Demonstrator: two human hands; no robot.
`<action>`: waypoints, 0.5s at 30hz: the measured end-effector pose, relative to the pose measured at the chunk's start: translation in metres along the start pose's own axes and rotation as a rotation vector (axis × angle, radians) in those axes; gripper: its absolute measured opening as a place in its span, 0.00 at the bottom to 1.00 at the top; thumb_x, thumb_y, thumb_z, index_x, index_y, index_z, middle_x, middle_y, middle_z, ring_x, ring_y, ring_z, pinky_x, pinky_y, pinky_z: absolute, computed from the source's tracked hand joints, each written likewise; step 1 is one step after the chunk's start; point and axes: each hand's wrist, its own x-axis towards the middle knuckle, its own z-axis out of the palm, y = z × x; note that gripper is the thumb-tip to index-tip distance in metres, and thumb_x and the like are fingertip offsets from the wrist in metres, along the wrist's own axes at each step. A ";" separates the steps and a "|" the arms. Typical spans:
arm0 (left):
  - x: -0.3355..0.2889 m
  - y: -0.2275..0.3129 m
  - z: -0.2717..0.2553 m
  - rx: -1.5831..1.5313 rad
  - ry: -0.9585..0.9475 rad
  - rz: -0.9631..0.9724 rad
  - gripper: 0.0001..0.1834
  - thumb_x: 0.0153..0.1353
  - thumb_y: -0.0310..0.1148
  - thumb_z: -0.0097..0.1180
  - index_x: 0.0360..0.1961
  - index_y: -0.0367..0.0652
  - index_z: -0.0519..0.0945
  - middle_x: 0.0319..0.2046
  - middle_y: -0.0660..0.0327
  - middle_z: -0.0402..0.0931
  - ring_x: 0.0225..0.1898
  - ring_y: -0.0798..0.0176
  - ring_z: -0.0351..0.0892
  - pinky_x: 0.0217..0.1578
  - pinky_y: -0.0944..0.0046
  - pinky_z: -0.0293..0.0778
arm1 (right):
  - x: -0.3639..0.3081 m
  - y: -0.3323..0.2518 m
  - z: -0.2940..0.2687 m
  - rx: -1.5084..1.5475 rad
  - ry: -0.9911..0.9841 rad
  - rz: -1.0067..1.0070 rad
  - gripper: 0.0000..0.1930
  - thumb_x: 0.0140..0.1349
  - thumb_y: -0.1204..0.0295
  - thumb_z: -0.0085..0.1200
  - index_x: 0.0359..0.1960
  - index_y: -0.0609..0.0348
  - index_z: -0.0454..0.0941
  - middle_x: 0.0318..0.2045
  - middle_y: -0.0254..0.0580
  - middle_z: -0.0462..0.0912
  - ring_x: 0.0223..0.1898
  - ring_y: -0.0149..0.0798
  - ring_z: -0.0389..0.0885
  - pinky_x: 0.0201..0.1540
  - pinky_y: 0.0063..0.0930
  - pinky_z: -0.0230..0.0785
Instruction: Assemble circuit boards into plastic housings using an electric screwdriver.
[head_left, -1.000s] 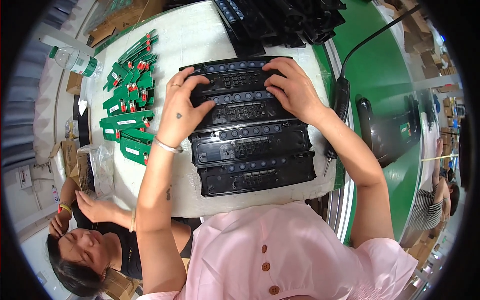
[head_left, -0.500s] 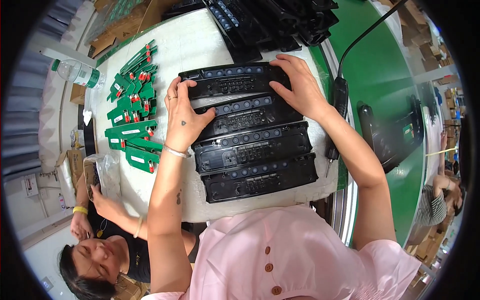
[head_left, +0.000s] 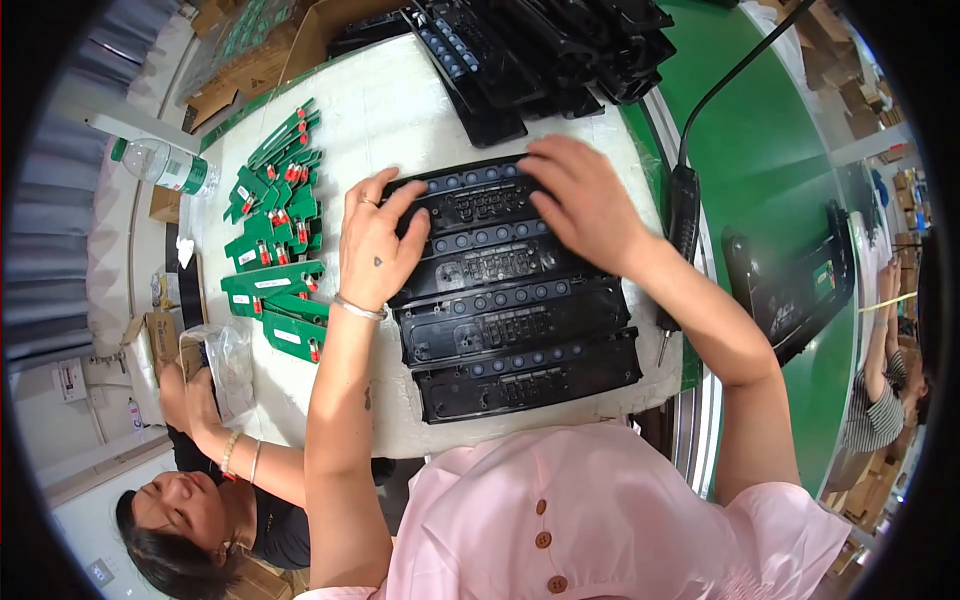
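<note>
Four similar long black plastic panels lie in a column in front of me, each with a row of round grey-blue buttons and a molded grid. At the farthest panel (head_left: pixel 478 207), my left hand (head_left: pixel 380 245) is bent round the left end, thumb and fingers on its edge. My right hand (head_left: pixel 592 210), slightly blurred, has its thumb and fingers on that panel's right end. Close below it lies the second panel (head_left: pixel 480 268), partly under my right hand. Nearer to me are the third panel (head_left: pixel 510 322) and the nearest panel (head_left: pixel 535 388).
Several green circuit boards (head_left: pixel 290 338) with red-ended parts lie left on the white foam surface (head_left: pixel 365 110). Black plastic parts (head_left: pixel 570 60) are piled at the back. A corded electric screwdriver (head_left: pixel 684 210) stands right. A bottle (head_left: pixel 165 165) and another person (head_left: pixel 280 525) are left.
The farthest panel has come nearer to me and shifted right, closing the gap to the second panel. Both hands have moved with it. The whole view has shifted slightly.
</note>
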 end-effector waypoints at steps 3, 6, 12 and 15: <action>0.005 0.005 -0.004 0.057 -0.092 0.010 0.14 0.49 0.33 0.54 0.39 0.45 0.79 0.48 0.51 0.70 0.51 0.47 0.65 0.50 0.56 0.64 | 0.002 -0.012 0.010 0.073 -0.125 -0.039 0.17 0.54 0.71 0.52 0.46 0.64 0.71 0.47 0.47 0.71 0.50 0.47 0.68 0.53 0.36 0.61; 0.010 0.000 -0.006 0.045 -0.152 0.077 0.15 0.50 0.33 0.54 0.40 0.45 0.78 0.48 0.52 0.69 0.51 0.47 0.65 0.50 0.56 0.63 | 0.001 -0.009 0.017 0.063 -0.169 -0.028 0.18 0.56 0.68 0.50 0.47 0.64 0.70 0.47 0.46 0.71 0.49 0.46 0.69 0.52 0.35 0.61; 0.015 0.008 0.004 0.052 -0.124 0.100 0.16 0.51 0.35 0.54 0.42 0.45 0.76 0.49 0.54 0.69 0.51 0.51 0.65 0.50 0.55 0.61 | 0.010 -0.015 0.021 0.045 -0.195 -0.042 0.19 0.57 0.67 0.50 0.48 0.63 0.70 0.47 0.44 0.72 0.49 0.45 0.68 0.52 0.35 0.60; 0.014 0.008 0.005 0.037 -0.141 0.071 0.16 0.50 0.36 0.54 0.41 0.43 0.76 0.48 0.55 0.70 0.51 0.52 0.66 0.50 0.56 0.59 | 0.009 -0.017 0.024 0.012 -0.193 -0.074 0.18 0.56 0.67 0.50 0.48 0.62 0.70 0.48 0.42 0.72 0.51 0.44 0.67 0.52 0.36 0.60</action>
